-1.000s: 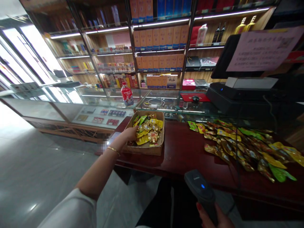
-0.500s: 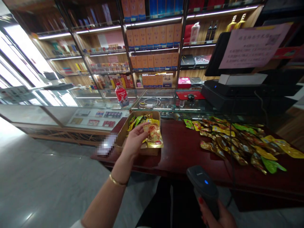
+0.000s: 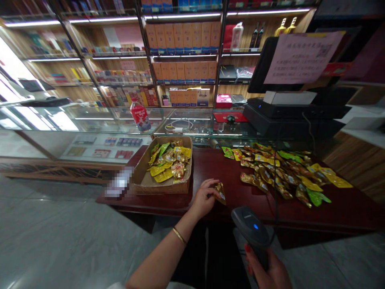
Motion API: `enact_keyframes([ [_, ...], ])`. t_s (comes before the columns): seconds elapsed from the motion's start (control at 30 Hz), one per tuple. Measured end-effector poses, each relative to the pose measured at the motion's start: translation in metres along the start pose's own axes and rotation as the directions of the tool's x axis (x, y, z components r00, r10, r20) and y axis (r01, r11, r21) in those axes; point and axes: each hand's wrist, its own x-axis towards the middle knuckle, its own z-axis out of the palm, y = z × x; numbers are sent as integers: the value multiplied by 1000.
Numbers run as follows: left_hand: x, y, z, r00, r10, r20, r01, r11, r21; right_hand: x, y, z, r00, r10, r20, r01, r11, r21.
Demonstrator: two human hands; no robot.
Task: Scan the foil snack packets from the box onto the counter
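Observation:
Between the thumb and fingers of my left hand (image 3: 205, 199) is a small gold snack packet (image 3: 221, 193), held over the dark red table (image 3: 207, 168) near its front edge. My right hand (image 3: 267, 267) is wrapped round the handle of a black barcode scanner (image 3: 251, 228) with a lit blue light; its head points up toward the packet, a short gap apart. Left of my left hand stands an open cardboard box (image 3: 162, 188) with gold, yellow and green packets inside. To the right lies a loose pile of similar packets (image 3: 279, 172).
A pixelated pale object (image 3: 118, 182) lies at the table's left end. Behind are a glass counter (image 3: 168, 116), a red-labelled bottle (image 3: 140, 115), a mouse (image 3: 230, 119) and a black monitor (image 3: 264, 66) bearing a paper notice. A cable hangs down before the pile.
My left hand has moved from above the box to the right, now holding a packet before the scanner. The scanner stays in my right hand, and the view has shifted.

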Motion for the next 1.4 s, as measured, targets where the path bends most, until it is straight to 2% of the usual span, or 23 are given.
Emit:
enact_keyframes([
  [0.07, -2, 2, -3, 1000, -12, -11, 12, 999, -30, 3, 2, -2, 999, 0, 46, 0, 1000, -5],
  [0.17, -2, 4, -3, 993, -75, -96, 69, 996, -63, 7, 3, -4, 996, 26, 80, -26, 1000, -2],
  [0.27, -2, 4, 4, 987, -104, -120, 117, 988, 101, 9, 3, -8, 994, 32, 101, -31, 999, -14],
  [0.37, -3, 1, 14, 997, -69, -46, 81, 942, 326, 8, 4, -10, 992, 18, 121, -12, 999, -48],
  [0.47, -4, -4, 19, 997, -78, 0, 71, 915, 398, 5, 7, -10, 996, 20, 92, -13, 997, -76],
  [0.53, -4, -8, 18, 994, -104, -16, 103, 929, 355, 3, 8, -9, 998, 20, 58, -15, 997, -82],
  [0.63, -3, -15, 14, 991, -116, -69, 126, 977, 171, 2, 7, -8, 1000, 15, 9, -14, 996, -83],
  [0.73, 1, -19, 7, 988, -139, -66, 139, 990, -14, 4, 2, -8, 1000, -8, 27, 10, 997, -80],
  [0.8, 4, -21, 2, 987, -154, -45, 150, 986, -69, 6, -2, -8, 998, -31, 45, 35, 997, -70],
  [1.1, 2, -21, -2, 997, -62, 50, 63, 997, -32, 14, -3, 2, 988, -25, 149, 29, 999, -31],
  [1.4, 1, -21, 0, 995, -52, 81, 55, 998, -29, 17, -5, 4, 989, -54, 136, 60, 997, -41],
])
